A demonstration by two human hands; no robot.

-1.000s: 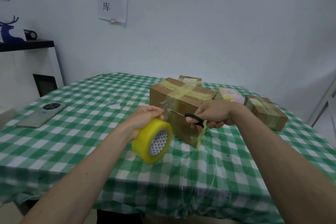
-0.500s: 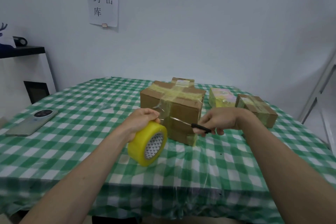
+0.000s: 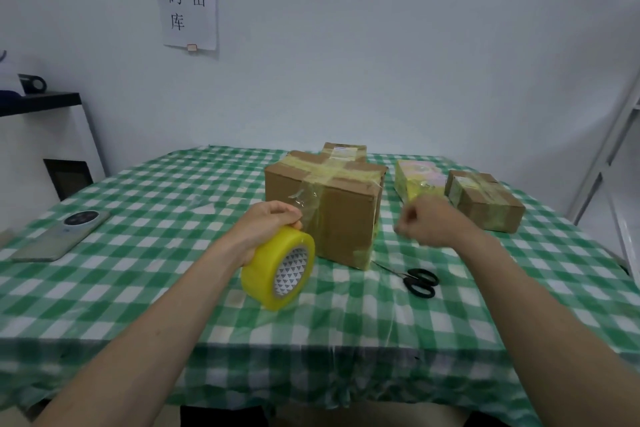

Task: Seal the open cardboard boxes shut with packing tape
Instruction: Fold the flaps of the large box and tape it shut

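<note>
A large cardboard box (image 3: 343, 208) stands mid-table, its top crossed with yellowish tape and a loose clear strip hanging down its near face. My left hand (image 3: 268, 224) grips a yellow roll of packing tape (image 3: 278, 265) just left of the box, held above the cloth. My right hand (image 3: 424, 222) hovers to the right of the box with its fingers curled and nothing in it. Black-handled scissors (image 3: 414, 280) lie on the cloth below that hand, near the box's front corner.
A smaller taped box (image 3: 485, 199) and a yellow-wrapped parcel (image 3: 417, 177) sit at the right; another box (image 3: 344, 151) peeks out behind the large one. A phone (image 3: 64, 235) lies at the left on the green checked tablecloth (image 3: 156, 253). A shelf stands at far left.
My right hand has let go of the scissors, which now lie on the cloth, and has lifted away to the right. The left hand still holds the roll.
</note>
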